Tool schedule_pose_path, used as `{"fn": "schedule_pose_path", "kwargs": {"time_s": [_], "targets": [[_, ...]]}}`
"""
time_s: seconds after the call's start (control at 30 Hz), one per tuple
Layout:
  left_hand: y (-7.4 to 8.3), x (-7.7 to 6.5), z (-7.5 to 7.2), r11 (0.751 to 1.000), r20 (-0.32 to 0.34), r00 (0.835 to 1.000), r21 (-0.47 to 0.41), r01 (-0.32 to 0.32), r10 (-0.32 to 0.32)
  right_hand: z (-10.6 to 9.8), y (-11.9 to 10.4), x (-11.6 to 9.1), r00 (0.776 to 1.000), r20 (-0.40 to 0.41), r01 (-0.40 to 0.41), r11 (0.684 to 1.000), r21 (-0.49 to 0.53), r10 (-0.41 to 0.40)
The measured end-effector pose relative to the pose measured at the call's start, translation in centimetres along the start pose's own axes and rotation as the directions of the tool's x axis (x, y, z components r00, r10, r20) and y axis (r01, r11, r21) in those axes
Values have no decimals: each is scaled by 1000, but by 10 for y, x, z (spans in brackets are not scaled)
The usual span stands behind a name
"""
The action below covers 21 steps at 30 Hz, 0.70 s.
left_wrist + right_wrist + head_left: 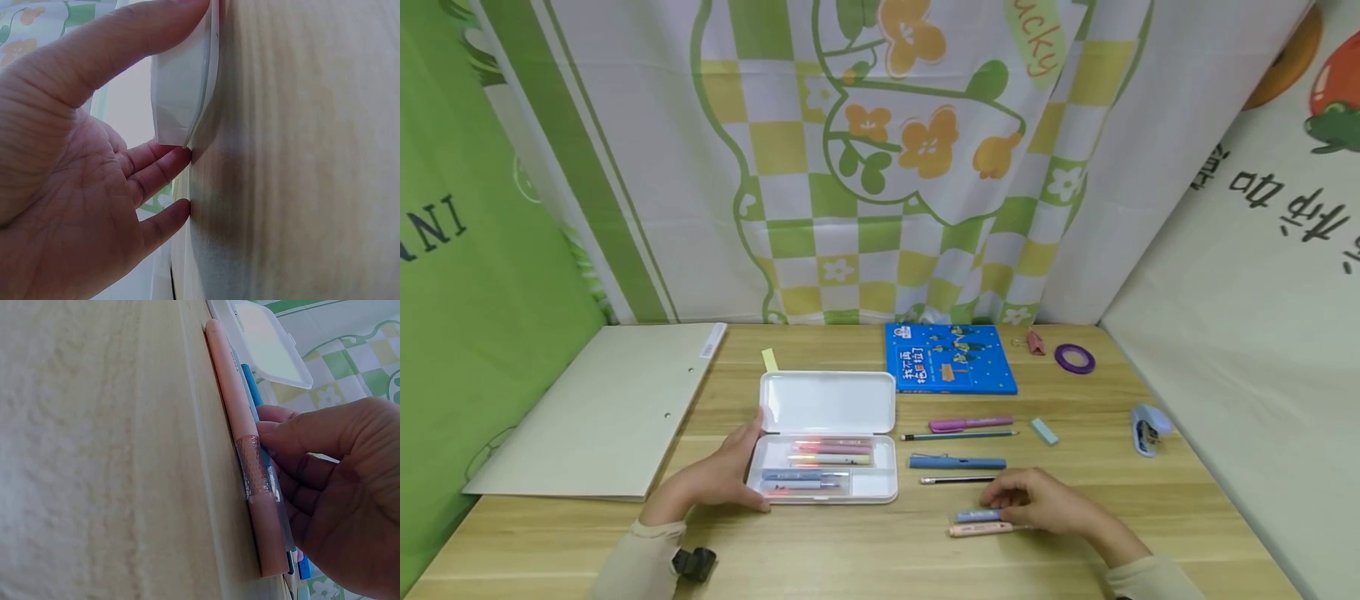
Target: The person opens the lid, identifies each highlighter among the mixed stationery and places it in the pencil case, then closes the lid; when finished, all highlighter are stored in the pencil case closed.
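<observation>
In the head view an open white pencil case (874, 487) lies with its lid folded back, several pens (831, 447) in its tray. My left hand (726, 473) holds the case at its left end, thumb along the front edge and fingers at the side. The left wrist view has that thumb against the case wall (178, 100). My right hand (1037, 500) pinches a blue pen (976, 517) with thumb and index finger, low over the table. Right beside it lies a pink pen (977, 529) with a clear textured middle (252, 465).
Behind the right hand lie a pencil (951, 480), a dark blue pen (958, 462), another pencil (955, 436), a purple pen (977, 424) and an eraser (1043, 432). Farther off are a blue book (951, 358), binder clip (1035, 342), purple tape (1075, 358), stapler (1150, 429) and large folder (602, 408).
</observation>
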State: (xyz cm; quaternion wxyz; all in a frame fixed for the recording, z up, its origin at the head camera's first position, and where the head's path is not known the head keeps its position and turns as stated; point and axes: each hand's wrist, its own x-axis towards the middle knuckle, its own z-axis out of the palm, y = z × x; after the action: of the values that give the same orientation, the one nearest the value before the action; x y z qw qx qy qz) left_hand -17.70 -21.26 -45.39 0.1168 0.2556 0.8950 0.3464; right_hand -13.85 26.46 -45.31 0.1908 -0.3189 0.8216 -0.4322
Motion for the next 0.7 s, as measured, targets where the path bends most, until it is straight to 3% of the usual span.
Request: {"fn": "schedule_pose_path", "kwargs": {"time_s": [0.17, 0.37, 0.5, 0.7], "targets": [[-1, 0, 1, 1000, 9, 1000, -9, 18, -18, -1, -1, 3, 1000, -8, 16, 1000, -18, -17], [-1, 0, 1, 999, 17, 999, -18, 37, -36, -1, -11, 22, 998, -28, -60, 998, 7, 60], [-2, -1, 1, 999, 22, 999, -21, 47, -47, 6, -23, 48, 991, -15, -129, 991, 40, 129], [-2, 0, 0, 999, 20, 999, -23, 45, -45, 23, -44, 100, 999, -5, -36, 998, -46, 36]]}}
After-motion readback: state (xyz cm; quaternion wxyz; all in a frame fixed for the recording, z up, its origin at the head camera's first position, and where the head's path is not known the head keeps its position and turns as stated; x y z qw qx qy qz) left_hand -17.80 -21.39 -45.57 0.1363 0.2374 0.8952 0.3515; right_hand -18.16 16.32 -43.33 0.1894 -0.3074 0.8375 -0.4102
